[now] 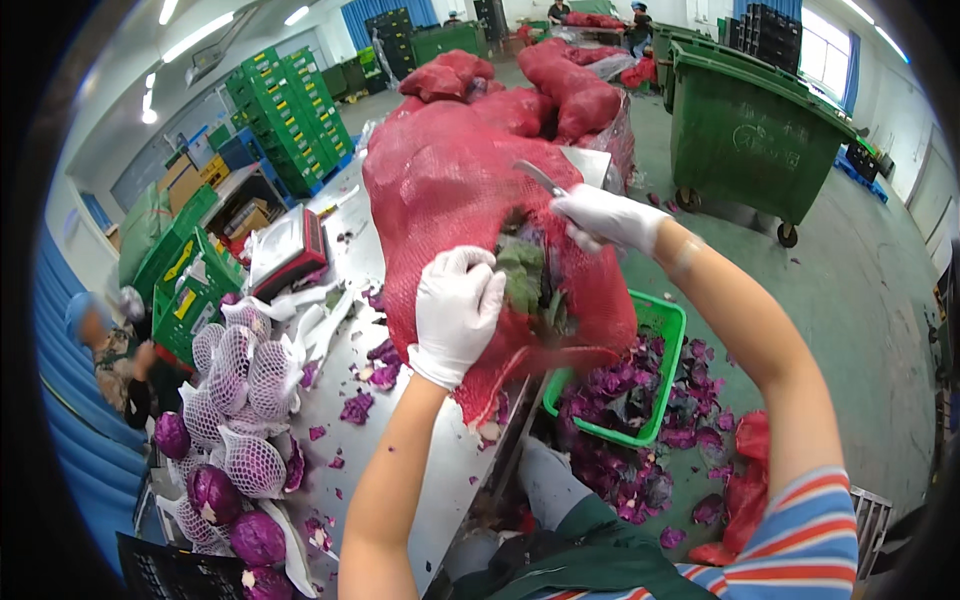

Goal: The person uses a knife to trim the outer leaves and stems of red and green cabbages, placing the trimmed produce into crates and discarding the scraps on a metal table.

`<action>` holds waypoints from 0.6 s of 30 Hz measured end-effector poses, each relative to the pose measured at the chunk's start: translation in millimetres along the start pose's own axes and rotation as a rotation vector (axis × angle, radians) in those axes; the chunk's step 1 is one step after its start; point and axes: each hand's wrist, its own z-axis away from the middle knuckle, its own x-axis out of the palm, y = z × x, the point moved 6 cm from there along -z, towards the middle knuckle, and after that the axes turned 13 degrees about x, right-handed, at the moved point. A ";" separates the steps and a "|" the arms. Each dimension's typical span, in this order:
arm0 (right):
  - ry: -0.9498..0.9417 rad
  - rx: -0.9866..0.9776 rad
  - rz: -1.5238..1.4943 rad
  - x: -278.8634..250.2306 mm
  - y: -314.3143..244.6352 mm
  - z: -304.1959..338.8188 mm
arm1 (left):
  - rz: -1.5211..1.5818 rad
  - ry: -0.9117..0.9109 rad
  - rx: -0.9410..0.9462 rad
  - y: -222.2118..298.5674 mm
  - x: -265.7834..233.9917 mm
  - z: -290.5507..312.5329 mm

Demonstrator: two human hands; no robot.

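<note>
two gloved hands on red mesh sack (pixel 450 180)

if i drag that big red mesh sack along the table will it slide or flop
The sack bulges with round lumps, so it is likely heavy and would drag rather than slide. Its mesh puckers under the left hand, so it is probably floppy. The torn opening may spill heads.

Pretty busy warehouse room around me: grey concrete floor (pixel 860 290), big green wheeled bins (pixel 745 130) far right, stacks of green crates (pixel 290 110) far left, blue curtains (pixel 375 15) on the back wall, window (pixel 825 45) at right, strip lights (pixel 200 35) overhead.
</note>
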 end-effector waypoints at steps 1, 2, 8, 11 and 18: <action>-0.086 0.139 -0.352 22.5 13.3 31.8 | 0.010 -0.007 -0.012 0.8 4.0 6.2; -0.001 0.190 -0.336 47.0 19.7 59.5 | 0.003 -0.008 -0.018 -0.5 7.2 7.8; 0.317 0.036 -0.384 30.4 12.3 82.5 | 0.016 -0.025 0.001 1.7 7.0 4.1; 0.336 0.033 -0.489 -11.2 -10.7 24.6 | 0.014 -0.019 0.000 3.7 8.3 -2.6; -0.166 -0.090 -0.523 138.0 -19.2 74.3 | -0.023 0.026 -0.042 -8.5 -5.7 17.3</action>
